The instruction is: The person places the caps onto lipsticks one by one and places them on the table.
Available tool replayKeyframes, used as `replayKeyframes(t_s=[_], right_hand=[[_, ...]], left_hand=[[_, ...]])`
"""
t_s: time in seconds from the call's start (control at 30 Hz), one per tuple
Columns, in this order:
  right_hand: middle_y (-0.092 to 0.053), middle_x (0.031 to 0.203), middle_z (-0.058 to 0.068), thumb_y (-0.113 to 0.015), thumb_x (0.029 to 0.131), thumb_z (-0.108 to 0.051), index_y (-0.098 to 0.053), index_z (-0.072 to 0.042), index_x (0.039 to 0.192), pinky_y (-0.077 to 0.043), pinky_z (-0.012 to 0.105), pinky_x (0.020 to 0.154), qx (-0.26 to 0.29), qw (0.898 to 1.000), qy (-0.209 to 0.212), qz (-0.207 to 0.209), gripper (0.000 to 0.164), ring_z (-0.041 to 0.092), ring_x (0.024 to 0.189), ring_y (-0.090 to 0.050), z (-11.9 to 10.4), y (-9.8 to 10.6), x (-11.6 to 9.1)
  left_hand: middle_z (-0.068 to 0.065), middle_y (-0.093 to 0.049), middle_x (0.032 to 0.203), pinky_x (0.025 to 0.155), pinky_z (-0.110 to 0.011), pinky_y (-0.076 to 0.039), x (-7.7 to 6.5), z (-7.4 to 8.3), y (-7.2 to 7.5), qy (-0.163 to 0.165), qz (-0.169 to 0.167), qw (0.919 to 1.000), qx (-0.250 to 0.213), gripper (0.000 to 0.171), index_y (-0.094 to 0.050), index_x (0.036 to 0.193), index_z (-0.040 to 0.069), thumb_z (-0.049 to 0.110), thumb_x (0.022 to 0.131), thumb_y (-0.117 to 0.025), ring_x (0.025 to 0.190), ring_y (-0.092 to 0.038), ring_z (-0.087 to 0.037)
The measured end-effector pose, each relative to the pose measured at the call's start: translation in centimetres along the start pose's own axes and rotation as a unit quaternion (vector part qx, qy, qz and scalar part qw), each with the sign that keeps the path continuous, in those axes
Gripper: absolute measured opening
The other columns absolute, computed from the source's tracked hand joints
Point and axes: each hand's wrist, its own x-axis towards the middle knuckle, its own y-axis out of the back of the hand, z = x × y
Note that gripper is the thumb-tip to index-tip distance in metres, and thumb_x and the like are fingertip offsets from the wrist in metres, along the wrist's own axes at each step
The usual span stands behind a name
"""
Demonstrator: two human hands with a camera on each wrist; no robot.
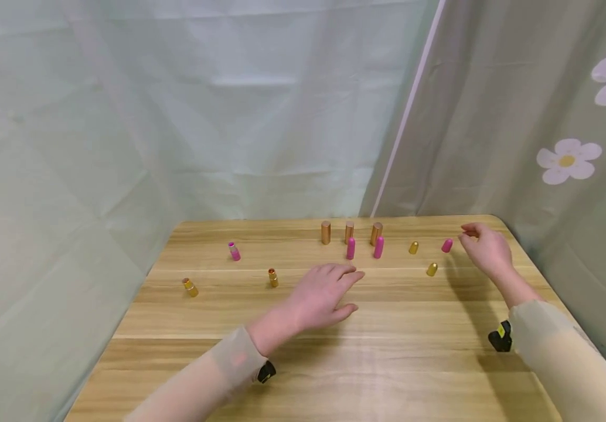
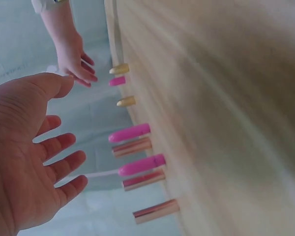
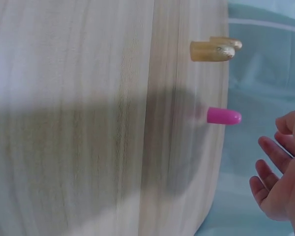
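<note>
My left hand [image 1: 320, 298] hovers over the middle of the table with its fingers spread and nothing in them. Beyond its fingertips stand two tall pink round-topped tubes [image 1: 351, 248] [image 1: 379, 247], in front of copper cylinders [image 1: 326, 232]. At the right, my right hand [image 1: 484, 251] is held above the table with loosely bent fingers and holds nothing. Nearest to it is a short pink round-topped cap [image 3: 223, 116], upright and apart from the fingers. Two gold round-topped caps [image 1: 413, 247] [image 1: 432, 269] stand just left of the pink one.
On the left side of the wooden table [image 1: 387, 351] stand a small pink-and-silver tube [image 1: 234, 251] and two gold open-topped tubes [image 1: 190, 287] [image 1: 273, 278]. A pale curtain [image 1: 261, 117] hangs behind the far edge, and a flowered one [image 1: 569, 161] at the right.
</note>
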Motion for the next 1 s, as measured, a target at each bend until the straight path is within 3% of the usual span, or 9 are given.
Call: replayKeyframes(t_s=[0.37,0.63,1.0], right_hand=[[-0.058,0.132,0.032,-0.058,0.101,-0.031,-0.051,0.009,0.139,-0.037,0.063,0.097,-0.016,0.997,-0.038,-0.060,0.056,0.055,0.121,-0.048,1.6,-2.1,1.4],[-0.061,0.128,0.031,-0.065,0.099,-0.036,-0.054,0.007,0.134,-0.036,0.062,0.090,-0.032,0.997,-0.044,-0.059,0.056,0.055,0.114,-0.049,2.6,-3.3,1.5],[-0.062,0.124,0.029,-0.061,0.100,-0.036,-0.059,0.003,0.128,-0.036,0.061,0.088,-0.031,0.997,-0.056,-0.047,0.048,0.053,0.112,-0.051,2.6,-4.3,1.7]], left_hand=[[-0.004,-0.052,0.148,0.114,-0.043,-0.037,-1.7,1.9,-2.7,-0.001,-0.019,0.9995,-0.025,0.068,-0.045,0.154,0.016,0.049,0.098,-0.064,0.136,-0.048,-0.023],[-0.002,-0.052,0.149,0.112,-0.044,-0.039,-2.6,2.5,-3.9,0.020,-0.026,0.9983,-0.049,0.068,-0.046,0.153,0.016,0.049,0.098,-0.066,0.135,-0.048,-0.023],[-0.001,-0.055,0.145,0.113,-0.042,-0.038,-3.4,2.5,-4.8,0.032,-0.021,0.9953,-0.090,0.064,-0.048,0.152,0.016,0.046,0.098,-0.065,0.133,-0.050,-0.021]])
